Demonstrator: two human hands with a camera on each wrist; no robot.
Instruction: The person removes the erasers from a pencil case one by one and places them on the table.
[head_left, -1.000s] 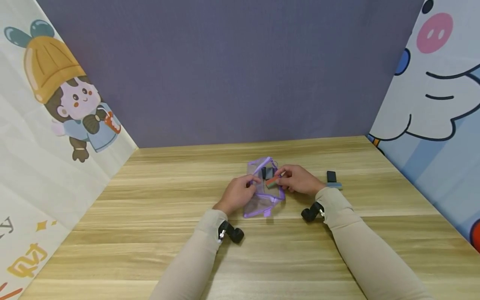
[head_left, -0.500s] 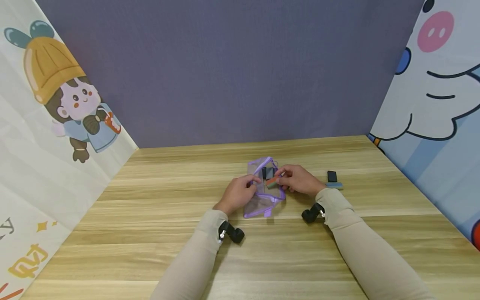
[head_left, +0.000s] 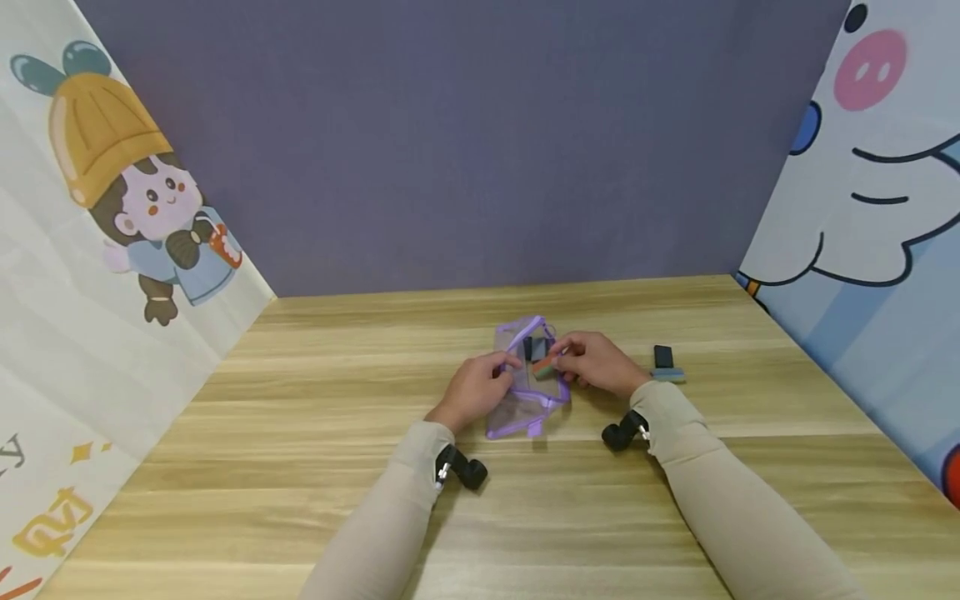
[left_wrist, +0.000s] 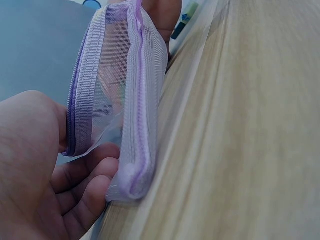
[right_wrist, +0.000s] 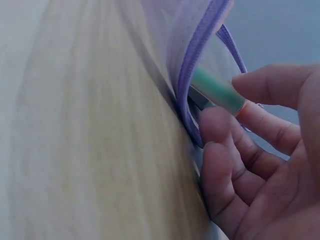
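A purple-edged mesh zip pouch (head_left: 517,410) lies unzipped on the table, its mouth facing right. My left hand (head_left: 472,387) grips its left side; in the left wrist view the thumb is at the zip edge (left_wrist: 80,100) and the fingers curl by the lower corner. Between thumb and forefinger, my right hand (head_left: 597,364) pinches a small orange-and-green bar (head_left: 543,367) at the pouch's mouth. The right wrist view shows the bar's green side (right_wrist: 217,90), its far end within the opening. Dark small items (head_left: 536,348) sit inside the pouch; their kind is unclear.
Beyond my right wrist, a small black block (head_left: 663,357) lies beside a grey-blue bar (head_left: 667,375) on the wooden table (head_left: 337,358). A purple-grey panel (head_left: 480,150) stands at the back, with printed cloths on both sides.
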